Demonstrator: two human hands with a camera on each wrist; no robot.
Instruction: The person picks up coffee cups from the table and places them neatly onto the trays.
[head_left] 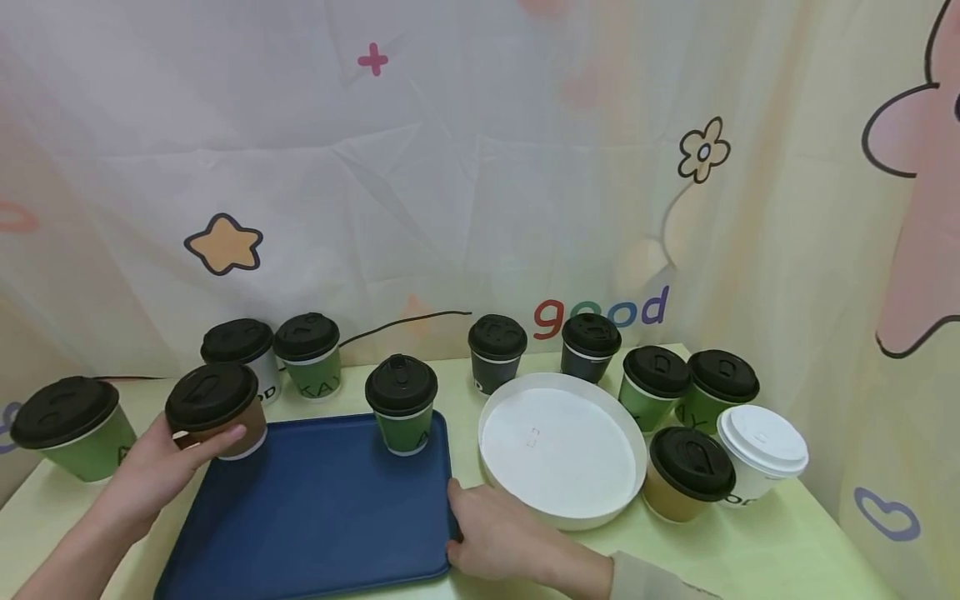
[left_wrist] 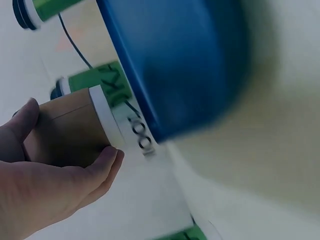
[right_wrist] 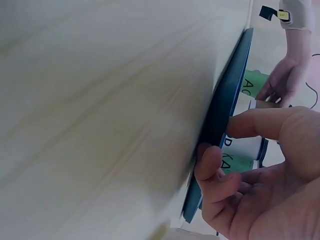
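Observation:
In the head view my left hand [head_left: 153,471] holds a brown paper cup [head_left: 243,429] with a black lid, at the far left corner of a blue tray [head_left: 322,512]. The left wrist view shows thumb and fingers round the brown cup [left_wrist: 70,127], whose white-rimmed base faces the tray. My right hand [head_left: 510,529] pinches the tray's right edge; in the right wrist view its thumb lies over the tray rim [right_wrist: 230,85], with fingers bent at the outer side. A green cup [head_left: 405,429] with a black lid stands on the tray near its far right corner.
A round white dish [head_left: 562,446] sits right of the tray. Beyond it are several lidded cups, including a white-lidded cup [head_left: 761,450] and a tan cup [head_left: 686,479]. Two dark cups [head_left: 495,362] stand behind. A green cup [head_left: 86,442] stands far left; a printed curtain [head_left: 420,183] hangs behind.

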